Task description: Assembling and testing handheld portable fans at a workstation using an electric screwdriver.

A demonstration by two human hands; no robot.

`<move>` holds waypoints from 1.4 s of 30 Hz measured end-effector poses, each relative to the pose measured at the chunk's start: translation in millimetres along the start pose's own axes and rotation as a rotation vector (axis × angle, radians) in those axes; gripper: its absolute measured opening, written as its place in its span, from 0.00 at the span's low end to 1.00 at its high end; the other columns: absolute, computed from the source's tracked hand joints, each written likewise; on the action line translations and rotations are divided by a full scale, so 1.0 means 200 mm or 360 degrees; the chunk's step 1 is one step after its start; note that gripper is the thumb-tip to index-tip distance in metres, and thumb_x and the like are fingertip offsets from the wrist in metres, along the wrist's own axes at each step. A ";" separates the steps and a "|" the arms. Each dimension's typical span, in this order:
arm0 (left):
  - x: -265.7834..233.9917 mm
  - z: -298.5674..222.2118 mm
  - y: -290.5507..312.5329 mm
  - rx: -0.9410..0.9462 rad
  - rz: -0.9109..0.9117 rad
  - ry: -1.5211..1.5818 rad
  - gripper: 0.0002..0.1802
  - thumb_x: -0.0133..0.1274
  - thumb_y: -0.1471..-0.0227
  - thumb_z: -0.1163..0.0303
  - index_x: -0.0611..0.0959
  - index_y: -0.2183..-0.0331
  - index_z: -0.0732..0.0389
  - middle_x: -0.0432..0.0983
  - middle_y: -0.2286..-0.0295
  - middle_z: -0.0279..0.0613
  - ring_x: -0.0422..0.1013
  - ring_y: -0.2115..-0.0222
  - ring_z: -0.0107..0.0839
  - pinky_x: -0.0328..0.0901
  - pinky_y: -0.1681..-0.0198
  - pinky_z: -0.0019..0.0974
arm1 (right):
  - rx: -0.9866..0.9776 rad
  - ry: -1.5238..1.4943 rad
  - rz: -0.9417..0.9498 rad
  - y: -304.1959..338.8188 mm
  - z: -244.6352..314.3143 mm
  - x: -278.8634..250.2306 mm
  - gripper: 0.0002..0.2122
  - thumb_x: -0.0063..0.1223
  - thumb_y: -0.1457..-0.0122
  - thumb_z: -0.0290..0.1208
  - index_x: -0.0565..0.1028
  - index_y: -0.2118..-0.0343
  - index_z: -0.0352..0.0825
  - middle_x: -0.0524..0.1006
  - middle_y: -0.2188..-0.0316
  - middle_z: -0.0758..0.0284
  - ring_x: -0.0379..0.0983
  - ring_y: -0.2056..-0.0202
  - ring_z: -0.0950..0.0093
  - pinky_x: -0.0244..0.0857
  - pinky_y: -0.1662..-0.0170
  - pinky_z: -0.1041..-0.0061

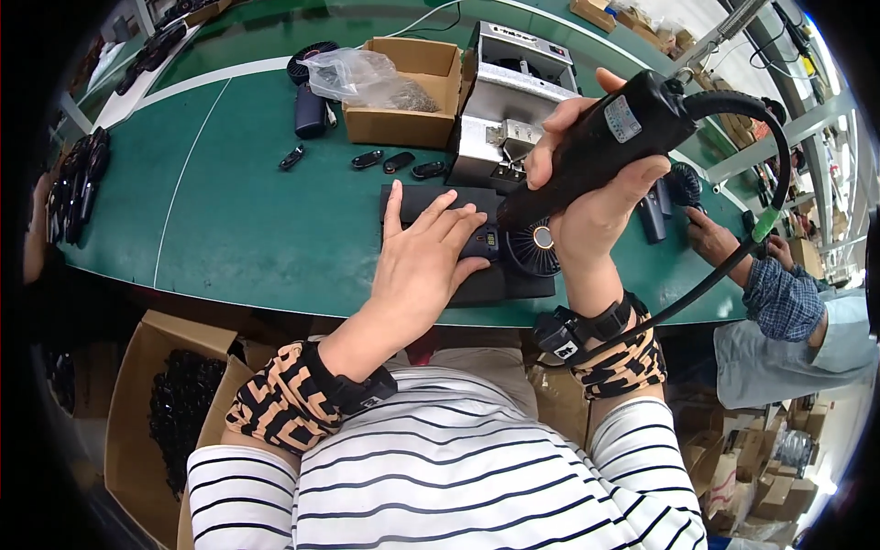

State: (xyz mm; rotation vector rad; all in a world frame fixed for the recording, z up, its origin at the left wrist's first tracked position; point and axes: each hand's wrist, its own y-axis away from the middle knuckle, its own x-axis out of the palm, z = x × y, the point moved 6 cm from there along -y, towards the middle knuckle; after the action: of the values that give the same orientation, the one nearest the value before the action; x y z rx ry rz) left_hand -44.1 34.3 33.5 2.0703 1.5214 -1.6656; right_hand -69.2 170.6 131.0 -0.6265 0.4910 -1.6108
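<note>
"What does the right grip (pixel 591 215) have?"
"A black power screwdriver (pixel 596 147), with fingers and thumb wrapped around it. Its cable (pixel 786 156) loops away to the right of that grip."
"And the left grip (pixel 417 247)?"
"Released: laid flat, fingers spread, over the handle of a dark handheld fan (pixel 524 260)."
"Where exactly is the fan?"
"Under the left grip's fingers, its round head just to their right. It lies on a black block (pixel 477 288) on the green tabletop (pixel 275 220)."
"Is the screwdriver touching it?"
"I can't tell; its lower end hides part of the head."
"Beyond the grips?"
"Small black parts (pixel 398 163) past the left fingertips, then an open cardboard box (pixel 399 129), with a metal machine (pixel 477 151) beside it."
</note>
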 end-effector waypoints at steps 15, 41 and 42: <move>-0.01 -0.01 0.01 0.0030 -0.0026 -0.0028 0.27 0.61 0.55 0.60 0.78 0.52 0.57 0.75 0.54 0.36 0.65 0.46 0.37 0.39 0.37 0.63 | -0.0051 0.0010 0.0034 0.01 0.04 0.05 0.45 0.34 0.46 0.73 0.57 0.42 0.30 0.73 0.65 0.58 0.68 0.82 0.77 0.62 0.78 0.82; -0.04 -0.04 -0.06 0.0143 0.0110 -0.0031 0.32 0.64 0.59 0.65 0.75 0.50 0.60 0.72 0.60 0.38 0.69 0.54 0.39 0.57 0.44 0.47 | 0.0168 0.0000 0.0161 -0.09 0.08 0.01 0.36 0.29 0.38 0.64 0.60 0.43 0.33 0.73 0.66 0.60 0.68 0.80 0.78 0.63 0.77 0.80; -0.04 -0.03 -0.08 0.0152 0.0191 0.0044 0.31 0.65 0.59 0.65 0.76 0.51 0.60 0.71 0.63 0.40 0.69 0.58 0.41 0.60 0.50 0.45 | 0.0108 -0.0069 0.0273 -0.14 0.15 0.00 0.34 0.29 0.36 0.61 0.60 0.42 0.32 0.73 0.60 0.59 0.73 0.70 0.74 0.67 0.66 0.77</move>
State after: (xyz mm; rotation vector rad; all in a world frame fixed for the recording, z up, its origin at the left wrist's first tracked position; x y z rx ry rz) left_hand -51.6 40.6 50.4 2.1931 1.3204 -1.7042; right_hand -70.3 174.9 172.4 -0.5522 0.4443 -1.4428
